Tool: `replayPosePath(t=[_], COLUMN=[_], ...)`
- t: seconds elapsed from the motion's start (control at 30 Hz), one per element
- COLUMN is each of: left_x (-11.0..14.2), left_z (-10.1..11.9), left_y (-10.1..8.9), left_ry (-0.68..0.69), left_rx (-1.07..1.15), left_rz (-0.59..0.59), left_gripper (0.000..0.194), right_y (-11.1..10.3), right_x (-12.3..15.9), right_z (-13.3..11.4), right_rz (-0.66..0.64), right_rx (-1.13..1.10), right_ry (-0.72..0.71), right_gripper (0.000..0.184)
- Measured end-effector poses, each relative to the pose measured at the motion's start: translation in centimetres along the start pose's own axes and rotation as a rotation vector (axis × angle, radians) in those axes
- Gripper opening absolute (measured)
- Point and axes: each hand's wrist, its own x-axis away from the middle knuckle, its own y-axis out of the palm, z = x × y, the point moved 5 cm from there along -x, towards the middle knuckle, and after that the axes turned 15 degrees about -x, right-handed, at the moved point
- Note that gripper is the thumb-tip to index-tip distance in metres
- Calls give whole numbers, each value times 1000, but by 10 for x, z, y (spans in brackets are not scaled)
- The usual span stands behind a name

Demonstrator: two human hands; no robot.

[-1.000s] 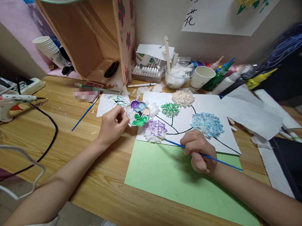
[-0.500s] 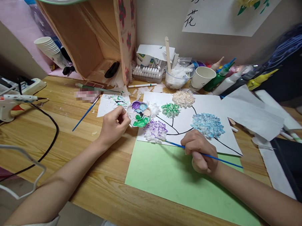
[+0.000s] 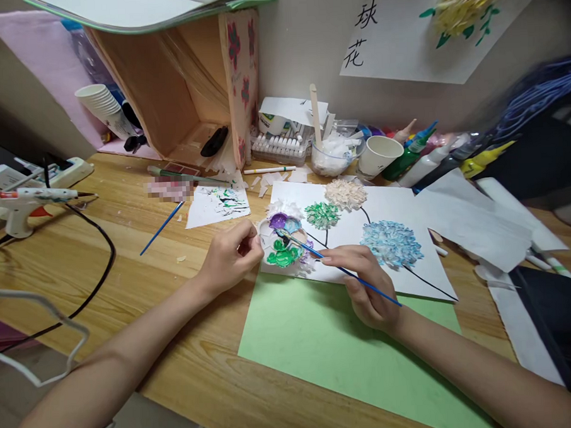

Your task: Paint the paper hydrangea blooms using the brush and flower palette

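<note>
Where palette [image 3: 266, 230] overlaps, flowers [image 3: 307, 263] hide.

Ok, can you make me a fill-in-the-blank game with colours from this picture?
1. The right hand holds a paintbrush with a ____ handle.
2. The left hand holds a paint palette whose topmost well has ____ paint.
3. The coloured sheet under the flower picture is light ____.
4. The glue gun is mostly ____.

Missing words: blue; purple; green; white.
</note>
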Motion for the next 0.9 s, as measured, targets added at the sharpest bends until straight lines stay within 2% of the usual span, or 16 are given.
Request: replayPosePath(t=[0.43, 0.53, 0.7, 0.8, 0.9], left_x=[0, -2, -6, -9, -11], left_z=[-5, -9, -21, -34, -49], left_y=[1, 0, -4, -7, -8], left_ry=[24, 0, -86, -182, -284], left_rx=[-16, -22, -21, -6, 29], left_rz=[19, 40, 75, 115, 160], left_gripper=[18, 18, 18, 18, 18], right_y=[0, -3, -11, -13, -13], right_x=[-1, 3, 10, -1, -24], right_z=[1, 2, -1, -6, -15], right_rz=[11, 68, 216, 179, 137], right_rx=[-8, -30, -39, -24, -49], right_ry=[37, 12, -92, -59, -30], right_gripper=[31, 30, 27, 22, 24])
